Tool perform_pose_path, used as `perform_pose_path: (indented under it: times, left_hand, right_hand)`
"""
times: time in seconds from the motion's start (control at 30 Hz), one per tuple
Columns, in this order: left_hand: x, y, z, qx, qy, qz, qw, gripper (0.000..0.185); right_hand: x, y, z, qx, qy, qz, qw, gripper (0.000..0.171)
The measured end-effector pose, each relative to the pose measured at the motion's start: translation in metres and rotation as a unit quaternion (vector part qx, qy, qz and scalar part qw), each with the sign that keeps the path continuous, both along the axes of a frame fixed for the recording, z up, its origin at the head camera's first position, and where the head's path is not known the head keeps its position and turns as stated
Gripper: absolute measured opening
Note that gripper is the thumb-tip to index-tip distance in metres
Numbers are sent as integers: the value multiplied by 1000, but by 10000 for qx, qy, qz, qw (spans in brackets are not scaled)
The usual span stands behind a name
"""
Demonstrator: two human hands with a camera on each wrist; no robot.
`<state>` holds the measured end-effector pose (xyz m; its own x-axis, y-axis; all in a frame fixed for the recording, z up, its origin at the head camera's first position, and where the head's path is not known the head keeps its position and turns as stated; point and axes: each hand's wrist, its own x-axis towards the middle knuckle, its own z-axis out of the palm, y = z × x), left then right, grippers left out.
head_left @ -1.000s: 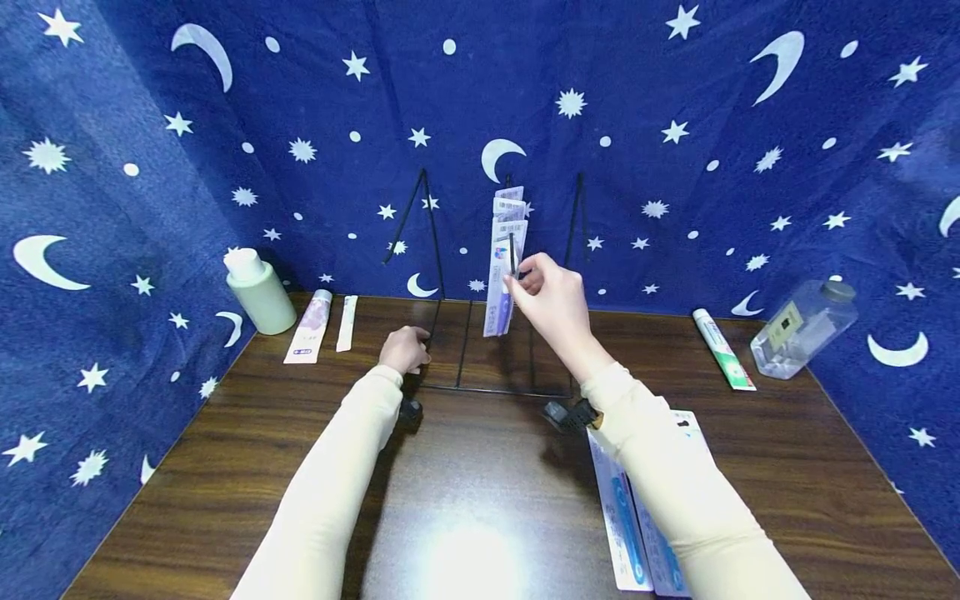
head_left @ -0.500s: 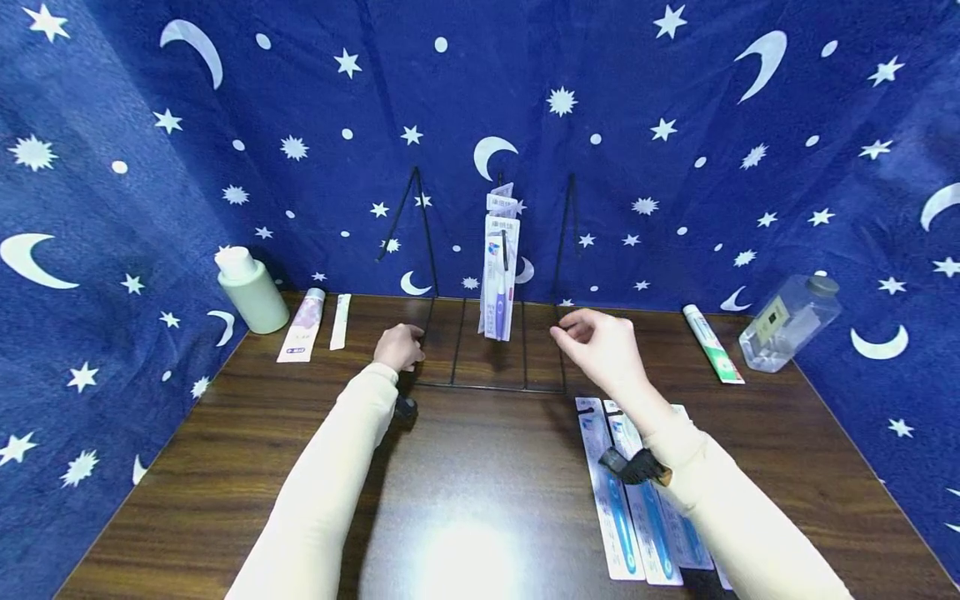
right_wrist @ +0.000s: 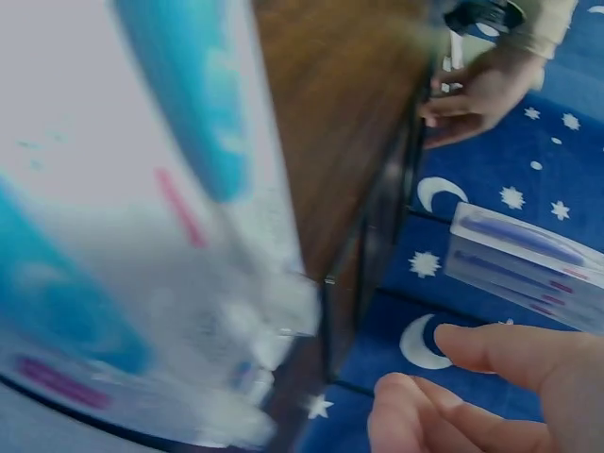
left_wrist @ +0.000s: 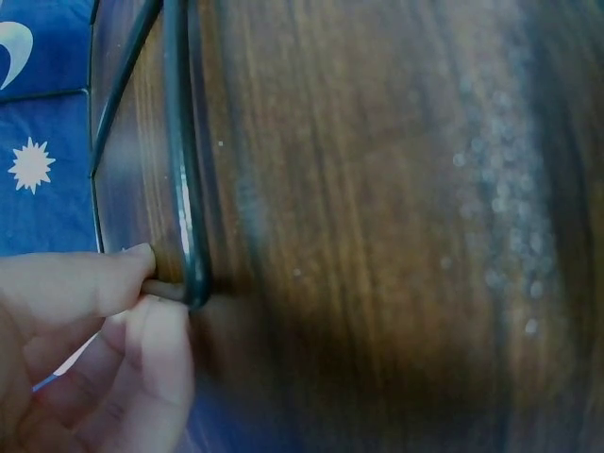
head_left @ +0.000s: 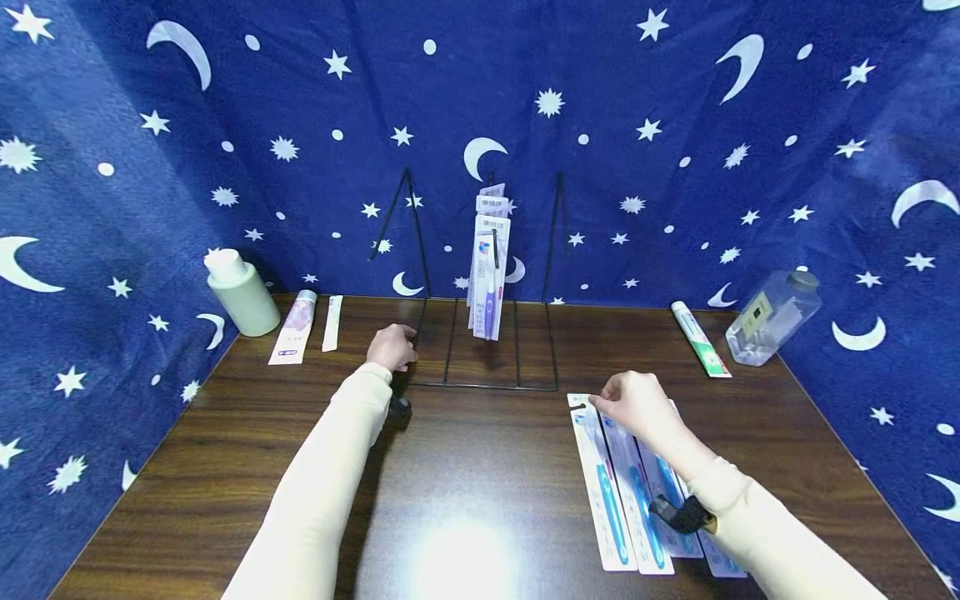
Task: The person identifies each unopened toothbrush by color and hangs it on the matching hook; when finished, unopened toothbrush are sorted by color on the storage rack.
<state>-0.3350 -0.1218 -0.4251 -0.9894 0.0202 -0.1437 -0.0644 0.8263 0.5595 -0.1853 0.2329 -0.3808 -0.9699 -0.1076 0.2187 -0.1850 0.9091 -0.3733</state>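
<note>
Wire rack (head_left: 483, 367): stiff, light, liable to slide; left hand (head_left: 392, 347) pinches its base corner; flat toothbrush packs (head_left: 611, 492) lie beneath the right hand (head_left: 637, 404), fingers loosely curled, holding nothing; thin, slippery card, best lifted by its top edge.

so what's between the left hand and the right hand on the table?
Head view: the wire rack's front base bar and bare wood; left hand grips its corner, right hand over the packs.
</note>
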Motion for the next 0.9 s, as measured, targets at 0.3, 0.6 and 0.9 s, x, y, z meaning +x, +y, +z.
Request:
perform_pose_path:
  times: [0.3, 0.6, 0.9]
  left_hand:
    - [-1, -4, 2, -14, -32, 10, 10000, 50]
    - [0, -3, 1, 9, 21, 19, 10000, 50]
    - [1, 0, 0, 20, 89, -18, 10000, 48]
  right_hand:
    - [7, -1, -21, 331, -286, 304, 9986, 31]
    - [5, -6, -30, 401, -695, 130, 9967, 39]
    - [6, -8, -34, 417, -1040, -47, 9937, 32]
